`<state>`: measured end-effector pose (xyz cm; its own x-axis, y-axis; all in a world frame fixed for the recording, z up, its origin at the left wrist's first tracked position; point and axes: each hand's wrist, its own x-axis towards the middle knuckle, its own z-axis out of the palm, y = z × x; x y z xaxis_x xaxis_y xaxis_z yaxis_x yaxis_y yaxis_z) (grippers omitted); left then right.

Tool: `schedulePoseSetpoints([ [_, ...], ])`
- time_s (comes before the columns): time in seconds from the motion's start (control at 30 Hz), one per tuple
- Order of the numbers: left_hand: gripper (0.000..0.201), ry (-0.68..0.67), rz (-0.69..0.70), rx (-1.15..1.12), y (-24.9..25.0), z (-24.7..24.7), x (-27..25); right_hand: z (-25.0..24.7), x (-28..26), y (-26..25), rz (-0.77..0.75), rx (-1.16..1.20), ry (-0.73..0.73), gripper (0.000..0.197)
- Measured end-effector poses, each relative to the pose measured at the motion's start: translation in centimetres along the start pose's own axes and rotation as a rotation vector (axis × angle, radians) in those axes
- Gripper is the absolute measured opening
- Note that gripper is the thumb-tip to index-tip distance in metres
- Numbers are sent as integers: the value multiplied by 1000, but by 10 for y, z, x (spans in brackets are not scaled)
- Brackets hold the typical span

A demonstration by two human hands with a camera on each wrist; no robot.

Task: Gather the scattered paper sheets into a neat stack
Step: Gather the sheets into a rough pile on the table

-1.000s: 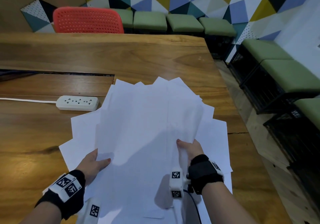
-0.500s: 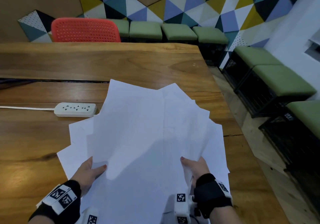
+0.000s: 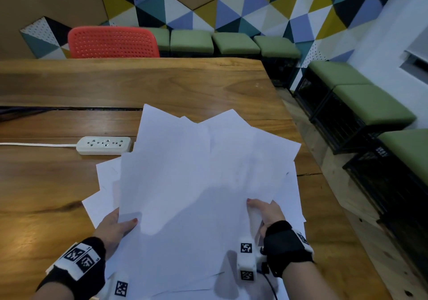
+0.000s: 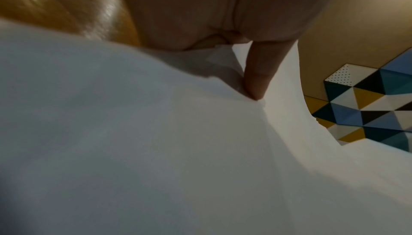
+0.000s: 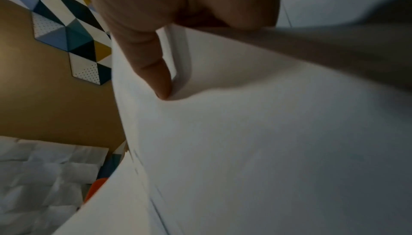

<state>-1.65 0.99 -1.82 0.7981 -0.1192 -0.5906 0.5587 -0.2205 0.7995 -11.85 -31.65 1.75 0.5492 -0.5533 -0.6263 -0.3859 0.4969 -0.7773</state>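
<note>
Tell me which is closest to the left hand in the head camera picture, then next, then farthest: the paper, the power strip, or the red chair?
From the left hand:
1. Paper, held in it.
2. Power strip, on the table beyond.
3. Red chair, behind the table's far edge.

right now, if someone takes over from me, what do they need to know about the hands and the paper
Left hand grips the left edge of the paper sheets, thumb on top. Right hand grips the right edge the same way. The sheets are gathered into one fanned bundle over the table, corners sticking out at many angles. Left to do: square the edges into a neat stack. A power strip lies just beyond the bundle's left side.
</note>
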Motion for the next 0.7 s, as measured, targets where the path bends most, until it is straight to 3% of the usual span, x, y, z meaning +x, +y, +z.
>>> schedulePoseSetpoints([
  [0.1,35,18,-20,11,-3,-9,0,-2,-4,-12,-68,-20,-10,51],
  [0.13,34,24,-33,9,-5,-12,2,-2,-6,-19,-109,-50,-29,45],
  [0.2,33,37,-45,14,-7,-14,3,6,-21,-41,-244,-79,-87,11],
  [0.23,34,39,-45,24,-7,-14,4,11,-29,-53,-325,-110,-115,19],
  [0.33,30,65,-33,47,-7,-8,9,33,-56,-86,-584,-213,-231,18],
  [0.4,30,49,-30,52,-6,-2,11,44,-75,-102,-672,-203,-334,21],
  [0.57,21,4,12,59,0,10,10,45,-97,-124,-631,8,-629,24],
  [0.7,21,-49,-9,87,4,9,7,30,-76,-94,-414,-161,-544,23],
])
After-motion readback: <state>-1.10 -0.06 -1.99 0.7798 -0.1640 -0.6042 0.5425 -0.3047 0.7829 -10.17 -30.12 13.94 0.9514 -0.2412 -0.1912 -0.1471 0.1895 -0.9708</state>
